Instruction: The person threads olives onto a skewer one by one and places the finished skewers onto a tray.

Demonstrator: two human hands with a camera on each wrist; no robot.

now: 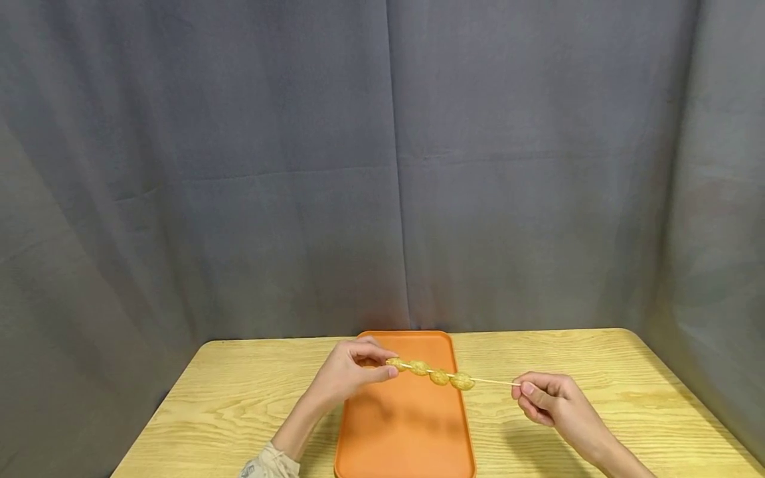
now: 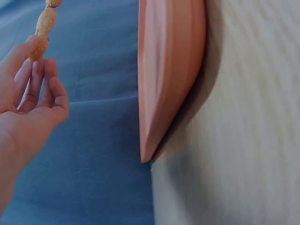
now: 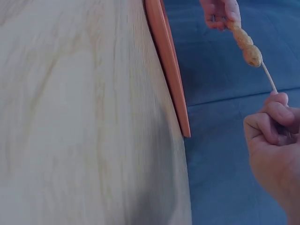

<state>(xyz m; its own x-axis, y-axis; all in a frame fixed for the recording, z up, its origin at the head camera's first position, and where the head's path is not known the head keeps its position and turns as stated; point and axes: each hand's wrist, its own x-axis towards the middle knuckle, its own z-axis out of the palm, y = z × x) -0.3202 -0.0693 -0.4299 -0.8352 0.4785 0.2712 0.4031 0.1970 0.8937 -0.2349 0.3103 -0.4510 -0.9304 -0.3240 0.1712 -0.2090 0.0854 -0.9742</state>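
Observation:
A skewer with several golden-brown, rough-skinned food balls is held level above the orange tray in the head view. Thumb and fingers of my left hand pinch the last ball at its left end; the left wrist view shows this end ball between thumb and forefinger. With curled fingers and thumb, my right hand grips the bare thin stick at the right end. The right wrist view shows the stick running from the fingertips to the nearest ball.
Beneath the skewer lies the orange rectangular tray, with shadows of the hands and food across it. It rests on a light wood-grain table. A grey curtain hangs behind the table and along both sides.

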